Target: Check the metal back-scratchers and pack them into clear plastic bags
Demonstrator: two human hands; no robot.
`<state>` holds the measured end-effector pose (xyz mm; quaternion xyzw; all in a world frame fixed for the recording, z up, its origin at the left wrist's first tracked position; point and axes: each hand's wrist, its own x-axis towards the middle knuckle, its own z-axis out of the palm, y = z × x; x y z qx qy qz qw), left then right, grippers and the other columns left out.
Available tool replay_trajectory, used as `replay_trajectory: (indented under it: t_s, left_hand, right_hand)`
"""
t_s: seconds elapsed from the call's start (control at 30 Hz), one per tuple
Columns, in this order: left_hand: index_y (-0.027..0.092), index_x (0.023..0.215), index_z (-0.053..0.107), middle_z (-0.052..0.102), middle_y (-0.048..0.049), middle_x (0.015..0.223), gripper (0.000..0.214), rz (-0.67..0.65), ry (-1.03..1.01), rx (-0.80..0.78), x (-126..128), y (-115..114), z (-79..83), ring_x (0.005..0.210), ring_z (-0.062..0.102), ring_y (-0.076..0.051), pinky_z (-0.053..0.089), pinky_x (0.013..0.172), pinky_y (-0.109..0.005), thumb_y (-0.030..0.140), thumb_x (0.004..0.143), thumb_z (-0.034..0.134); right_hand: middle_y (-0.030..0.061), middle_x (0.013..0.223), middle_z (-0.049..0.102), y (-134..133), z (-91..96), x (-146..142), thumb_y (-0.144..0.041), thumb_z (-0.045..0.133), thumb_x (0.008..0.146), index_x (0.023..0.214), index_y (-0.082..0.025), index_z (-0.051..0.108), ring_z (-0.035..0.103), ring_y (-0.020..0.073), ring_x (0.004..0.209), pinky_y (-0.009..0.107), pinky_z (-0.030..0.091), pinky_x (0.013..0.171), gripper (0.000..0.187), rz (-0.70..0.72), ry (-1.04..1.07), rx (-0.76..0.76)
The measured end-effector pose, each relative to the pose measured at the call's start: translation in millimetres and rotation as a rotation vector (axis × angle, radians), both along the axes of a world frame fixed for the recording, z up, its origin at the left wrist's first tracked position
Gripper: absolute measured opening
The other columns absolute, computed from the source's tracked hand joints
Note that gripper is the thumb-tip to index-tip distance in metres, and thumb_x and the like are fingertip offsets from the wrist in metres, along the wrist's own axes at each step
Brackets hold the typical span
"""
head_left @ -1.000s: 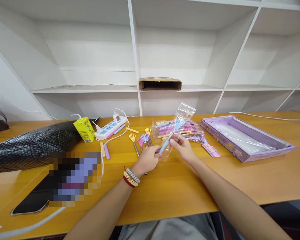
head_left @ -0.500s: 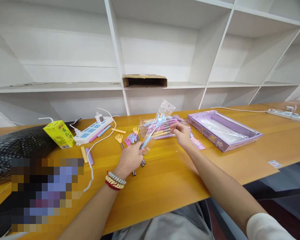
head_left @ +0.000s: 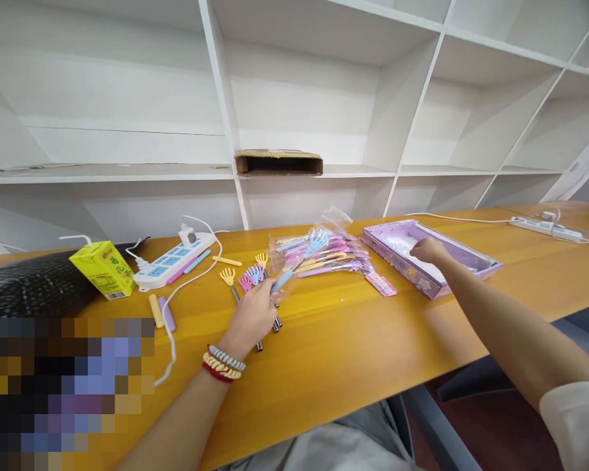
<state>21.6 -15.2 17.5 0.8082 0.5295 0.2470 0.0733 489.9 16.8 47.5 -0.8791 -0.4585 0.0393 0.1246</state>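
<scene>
My left hand (head_left: pixel 252 316) is closed on the lower end of a clear bag holding a blue hand-shaped scratcher (head_left: pixel 299 261), tilted up to the right. Just left of it lie several small hand-shaped scratchers (head_left: pixel 248 275) in yellow, pink and blue. Behind the held bag is a pile of bagged scratchers (head_left: pixel 331 256). My right hand (head_left: pixel 427 250) reaches into the purple box (head_left: pixel 471 269) at the right; its fingers are curled, and what they touch is hidden.
A white power strip (head_left: pixel 169 261) with a cable, a yellow drink carton (head_left: pixel 103 268), loose coloured handles (head_left: pixel 160 309) and a black mesh bag (head_left: pixel 34 284) lie on the wooden table's left. White shelving with a cardboard box (head_left: pixel 278 163) stands behind. Another power strip (head_left: pixel 544 227) lies far right.
My right hand let go of the bag and moved right into the purple box. The left hand lowered the bagged blue scratcher toward the pile. The view turned to the right.
</scene>
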Motion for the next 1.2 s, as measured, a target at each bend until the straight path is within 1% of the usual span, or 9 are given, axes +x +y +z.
replay_trajectory:
  t_s: [0.2,0.37,0.5,0.57,0.6,0.7,0.77,1.0,1.2]
  left_hand:
    - [0.020,0.102,0.054,0.063,-0.0065,0.091,0.024,0.014,-0.013,-0.013,-1.3,1.3,-1.1,0.082,0.058,-0.020,0.041,0.069,-0.029,0.022,0.084,0.039]
    - [0.019,0.102,0.055,0.063,-0.0071,0.095,0.025,0.079,-0.048,0.038,-6.9,8.0,1.9,0.088,0.058,-0.021,0.042,0.075,-0.031,0.023,0.084,0.038]
    - [0.019,0.104,0.054,0.063,-0.0085,0.098,0.026,0.194,-0.100,0.078,-15.7,16.1,1.5,0.091,0.058,-0.023,0.043,0.079,-0.032,0.025,0.084,0.039]
    - [0.019,0.105,0.054,0.064,-0.0082,0.098,0.027,0.217,-0.111,0.074,-19.2,19.2,-0.5,0.092,0.058,-0.022,0.043,0.079,-0.032,0.025,0.084,0.038]
    - [0.019,0.104,0.054,0.064,-0.0082,0.097,0.027,0.222,-0.106,0.072,-20.3,20.3,-1.6,0.091,0.058,-0.023,0.043,0.079,-0.032,0.025,0.084,0.038]
    - [0.018,0.103,0.054,0.064,-0.0089,0.098,0.026,0.214,-0.081,0.062,-21.1,21.8,-4.0,0.091,0.058,-0.023,0.043,0.080,-0.033,0.025,0.084,0.038]
    - [0.018,0.104,0.054,0.064,-0.0091,0.099,0.027,0.190,-0.066,0.053,-20.3,21.4,-4.4,0.091,0.058,-0.023,0.043,0.080,-0.033,0.024,0.084,0.038]
    - [0.018,0.110,0.052,0.063,-0.0096,0.099,0.030,0.109,-0.018,0.027,-17.4,16.7,-4.5,0.091,0.058,-0.024,0.043,0.078,-0.034,0.023,0.085,0.036]
    - [0.018,0.110,0.053,0.063,-0.0092,0.098,0.030,0.096,-0.012,0.006,-17.9,16.3,-3.7,0.092,0.058,-0.023,0.042,0.079,-0.033,0.022,0.085,0.037]
  right_hand:
    - [0.0185,0.072,0.062,-9.5,-15.8,9.6,-0.022,0.062,0.063,0.065,-0.008,0.066,0.058,0.0233,0.072,0.029,0.037,0.058,0.014,0.001,0.010,-0.078]
    - [0.0166,0.089,0.065,-3.8,-9.0,-7.1,-0.029,0.053,0.070,0.090,-0.014,0.067,0.060,0.0265,0.083,0.030,0.041,0.063,0.028,-0.038,-0.043,0.054]
    - [0.0104,0.097,0.066,13.9,3.2,-57.3,-0.029,0.049,0.073,0.095,-0.016,0.065,0.060,0.0233,0.091,0.027,0.042,0.072,0.030,0.212,-0.106,0.269]
    - [0.0093,0.091,0.067,20.4,9.1,-86.5,-0.029,0.050,0.073,0.090,-0.016,0.066,0.061,0.0217,0.086,0.026,0.042,0.069,0.027,0.365,-0.109,0.188]
    - [0.0096,0.086,0.067,21.9,11.5,-99.2,-0.029,0.053,0.070,0.086,-0.015,0.067,0.062,0.0224,0.082,0.026,0.042,0.066,0.025,0.393,-0.115,0.071]
    - [0.0102,0.070,0.065,18.9,14.3,-124.5,-0.038,0.068,0.057,0.078,-0.013,0.067,0.063,0.0252,0.070,0.029,0.043,0.058,0.033,0.411,-0.097,-0.350]
    - [0.0091,0.066,0.063,12.8,11.3,-129.7,-0.042,0.074,0.048,0.077,-0.012,0.066,0.063,0.0258,0.066,0.031,0.043,0.056,0.042,0.407,-0.081,-0.510]
    - [0.0062,0.054,0.059,2.6,-12.1,-105.4,-0.053,0.070,0.051,0.057,-0.015,0.061,0.059,0.0209,0.054,0.031,0.042,0.054,0.040,0.426,-0.006,-0.523]
    - [0.0034,0.049,0.055,2.4,-15.8,-93.7,-0.057,0.070,0.046,0.045,-0.017,0.056,0.055,0.0197,0.054,0.030,0.040,0.055,0.043,0.501,-0.011,-0.397]
